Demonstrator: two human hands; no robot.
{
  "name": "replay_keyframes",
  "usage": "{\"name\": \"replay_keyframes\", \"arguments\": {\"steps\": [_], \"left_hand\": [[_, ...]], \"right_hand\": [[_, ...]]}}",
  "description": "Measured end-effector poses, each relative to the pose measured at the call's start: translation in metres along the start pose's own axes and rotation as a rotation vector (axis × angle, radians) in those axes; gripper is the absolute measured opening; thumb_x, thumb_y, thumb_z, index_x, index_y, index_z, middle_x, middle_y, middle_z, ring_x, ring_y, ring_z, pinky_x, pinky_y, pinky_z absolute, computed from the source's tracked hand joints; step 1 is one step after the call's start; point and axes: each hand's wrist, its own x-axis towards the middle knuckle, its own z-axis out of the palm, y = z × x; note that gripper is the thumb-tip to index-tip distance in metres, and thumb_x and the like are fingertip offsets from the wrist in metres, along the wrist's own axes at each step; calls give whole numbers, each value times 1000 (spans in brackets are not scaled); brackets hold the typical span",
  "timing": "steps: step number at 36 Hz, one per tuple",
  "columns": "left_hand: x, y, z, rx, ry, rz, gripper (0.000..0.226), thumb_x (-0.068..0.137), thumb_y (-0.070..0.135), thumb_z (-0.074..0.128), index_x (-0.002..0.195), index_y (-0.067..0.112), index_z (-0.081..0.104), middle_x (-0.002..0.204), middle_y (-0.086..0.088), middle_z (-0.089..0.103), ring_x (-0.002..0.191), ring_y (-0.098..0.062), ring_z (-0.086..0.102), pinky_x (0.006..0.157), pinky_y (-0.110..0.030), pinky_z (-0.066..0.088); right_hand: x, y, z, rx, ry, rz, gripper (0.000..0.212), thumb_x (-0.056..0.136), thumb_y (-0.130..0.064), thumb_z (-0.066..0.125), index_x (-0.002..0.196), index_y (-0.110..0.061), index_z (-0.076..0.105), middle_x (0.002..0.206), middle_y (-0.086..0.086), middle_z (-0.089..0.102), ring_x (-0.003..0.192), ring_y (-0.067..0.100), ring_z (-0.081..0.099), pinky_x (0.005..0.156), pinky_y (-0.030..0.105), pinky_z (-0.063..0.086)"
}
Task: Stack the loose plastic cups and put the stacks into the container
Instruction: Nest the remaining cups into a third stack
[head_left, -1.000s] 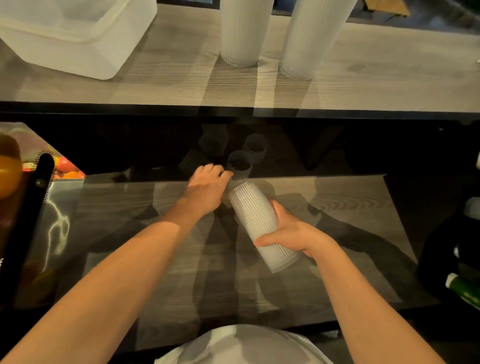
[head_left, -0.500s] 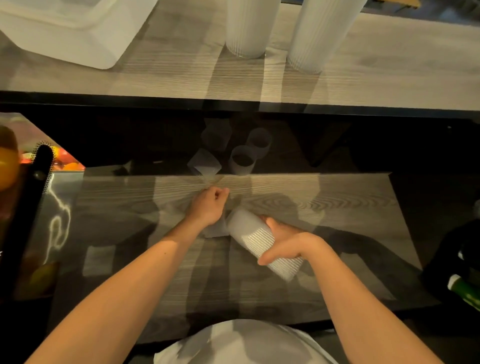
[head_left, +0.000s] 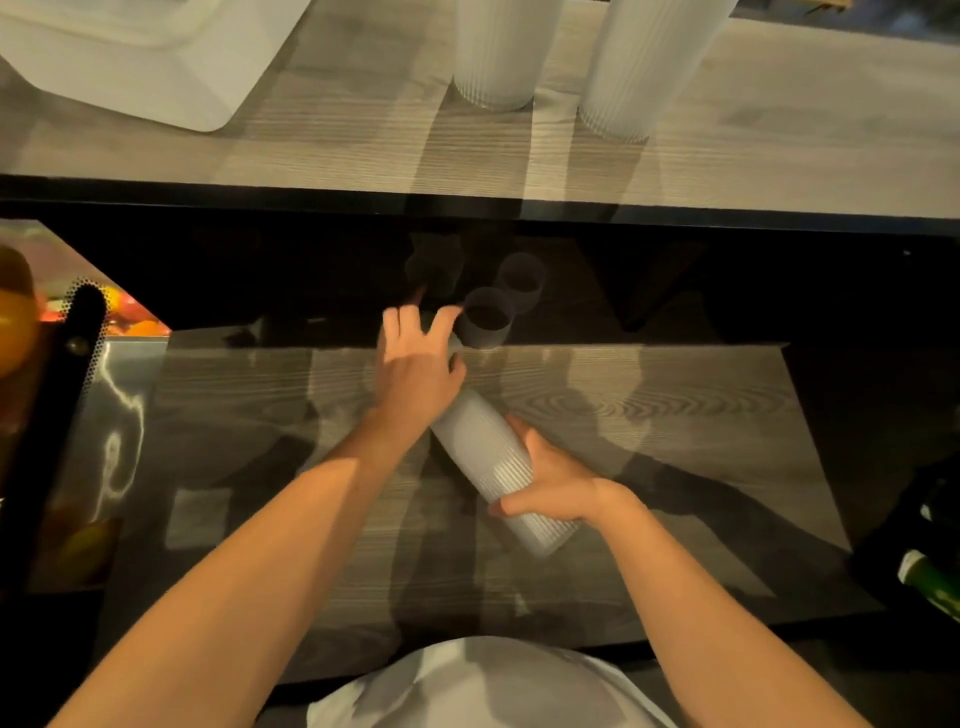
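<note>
Past the stack (head_left: 488, 467), left hand (head_left: 415, 374) has reached out, fingers now spread; right hand (head_left: 556, 493) still grips it.

A low table with a pale wood-grain top (head_left: 649, 415) sits under dim, warm light, and long overlapping shadows streak across it. Behind it runs a higher wood-grain shelf (head_left: 779, 156) with a black front edge, brighter than the surface below; the gap between the two is nearly black. At the left edge a black perforated metal bar (head_left: 47, 415) stands beside a shiny reflective panel (head_left: 119, 415), with blurred orange and red shapes (head_left: 15, 322) behind it. At the far right, in darkness, a green bottle (head_left: 930, 582) shows.
</note>
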Motion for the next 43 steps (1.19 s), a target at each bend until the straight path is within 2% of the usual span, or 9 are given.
{"name": "replay_keyframes", "arguments": {"steps": [4,7,11,14,19,22,31,40,43], "left_hand": [[11,-14,3,28,-456,-201,51,87,41,65,132,36,43,130,-9,46,120,-31,42,99,-44,42],[9,-16,0,-364,-483,-436,46,84,40,70,118,33,40,122,-4,48,105,-23,52,83,-39,51],[0,-24,-5,-771,-435,-654,69,80,32,80,134,29,37,121,1,53,96,-14,58,70,-28,51],[-5,-43,-15,-784,-475,-588,68,75,33,84,130,32,45,120,5,59,102,-12,61,86,-36,55],[-6,-51,-31,-825,-826,-293,99,70,30,88,149,39,30,136,23,51,123,-4,51,94,-18,47],[-6,-44,-36,-1006,-758,-342,99,68,31,84,150,39,30,141,17,52,129,-10,51,108,-36,43],[-22,13,-24,-1035,-668,-371,32,96,33,60,127,35,58,125,14,66,121,-9,57,103,-33,45],[-18,28,-6,-865,-702,-202,50,88,54,56,133,30,56,133,11,58,122,-7,53,107,-39,43],[1,30,-2,-789,-452,-260,61,87,63,40,130,25,61,128,1,61,124,-15,52,108,-40,42]], "right_hand": [[-1,1,-6,55,8,12,120,74,-33,86,160,-36,2,156,-7,34,139,16,38,111,32,35],[-2,4,-9,140,24,24,120,74,-31,87,159,-38,3,148,-11,40,135,16,43,109,36,39],[-4,12,-15,268,87,81,122,75,-32,88,160,-35,2,153,-7,38,135,19,42,105,35,39],[-9,18,-20,334,143,86,120,75,-31,88,160,-36,4,150,-7,40,124,14,43,96,32,39],[-19,18,-31,238,76,46,123,74,-31,89,159,-42,1,153,-8,36,126,13,40,103,36,38],[-26,15,-39,126,-17,32,123,73,-32,89,159,-44,2,157,-10,30,136,16,37,109,37,35],[-30,14,-45,-35,-97,-2,124,70,-29,90,159,-42,4,157,-9,31,136,15,37,111,37,36],[-13,10,-36,-28,-28,4,119,73,-32,88,160,-31,7,157,-6,33,135,15,38,104,32,35],[-5,11,-34,54,28,17,123,74,-34,87,161,-33,-1,163,-6,25,143,17,33,112,35,33]]}}
